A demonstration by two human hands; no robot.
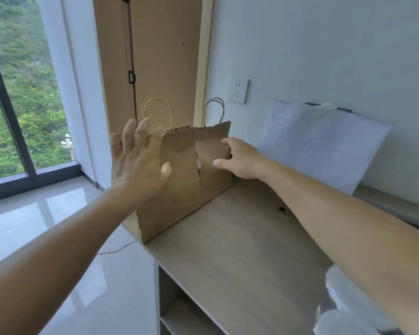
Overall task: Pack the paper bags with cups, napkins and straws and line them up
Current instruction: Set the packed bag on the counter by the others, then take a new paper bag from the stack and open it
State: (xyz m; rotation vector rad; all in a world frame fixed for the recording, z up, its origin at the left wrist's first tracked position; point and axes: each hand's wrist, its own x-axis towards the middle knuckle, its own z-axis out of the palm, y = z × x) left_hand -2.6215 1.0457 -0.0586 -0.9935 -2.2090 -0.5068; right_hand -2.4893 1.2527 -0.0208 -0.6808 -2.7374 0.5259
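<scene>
Two brown paper bags with twisted paper handles stand upright at the left end of a wooden desk (240, 238). The near bag (177, 189) sits at the desk's corner, and the far bag (215, 160) stands right behind it, touching it. My left hand (136, 160) is spread open with straight fingers against the near bag's left side. My right hand (240, 160) reaches the far bag's right edge, its fingers bent around that edge and its thumb stretched across the bag's front. What is inside the bags is hidden.
Clear plastic-wrapped items (348, 308) lie at the desk's near right corner. A white plastic bag (324, 146) leans on the wall at the back right, below a wall socket (238, 91). Left of the desk the floor drops away; open shelves sit under the desk.
</scene>
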